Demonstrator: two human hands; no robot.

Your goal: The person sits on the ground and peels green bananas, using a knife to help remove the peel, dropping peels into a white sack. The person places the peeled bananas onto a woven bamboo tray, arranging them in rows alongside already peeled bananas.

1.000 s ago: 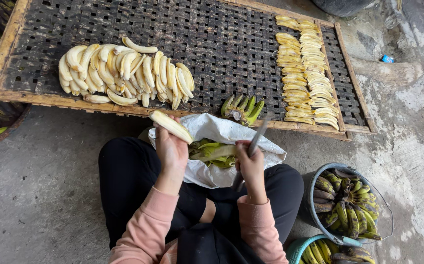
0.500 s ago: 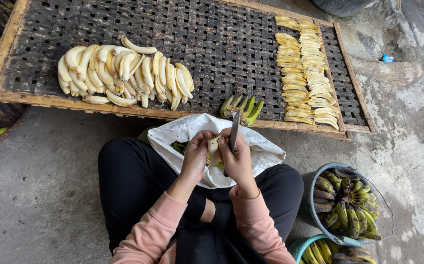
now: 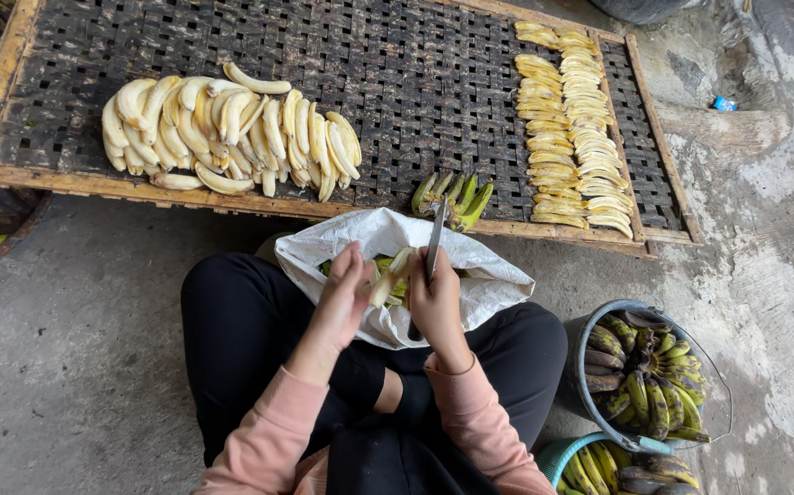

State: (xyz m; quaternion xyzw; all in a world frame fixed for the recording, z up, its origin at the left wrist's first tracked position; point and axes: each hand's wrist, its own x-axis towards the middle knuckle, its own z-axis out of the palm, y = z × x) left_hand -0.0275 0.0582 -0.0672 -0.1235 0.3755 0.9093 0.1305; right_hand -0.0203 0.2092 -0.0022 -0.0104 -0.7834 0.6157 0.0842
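Banana: a half-peeled banana [image 3: 386,280] sits at frame centre, over the white sack [image 3: 388,240] on the lap.
Left hand [image 3: 344,295]: fingers curled round the banana.
Right hand [image 3: 435,298]: clenched on a knife [image 3: 432,246], blade pointing up.
Rack: a dark woven tray [image 3: 406,73] above holds peeled bananas [image 3: 227,128] upper left and slices [image 3: 569,119] upper right.
Bucket: lower right, a bucket [image 3: 589,403] of green bananas.

A rack [image 3: 397,82] is being seen before the person, with peeled bananas [image 3: 232,133] on its left and slices [image 3: 566,119] on its right. A sack [image 3: 397,243] is being kept on the lap; two buckets [image 3: 598,403] are being kept to the right.
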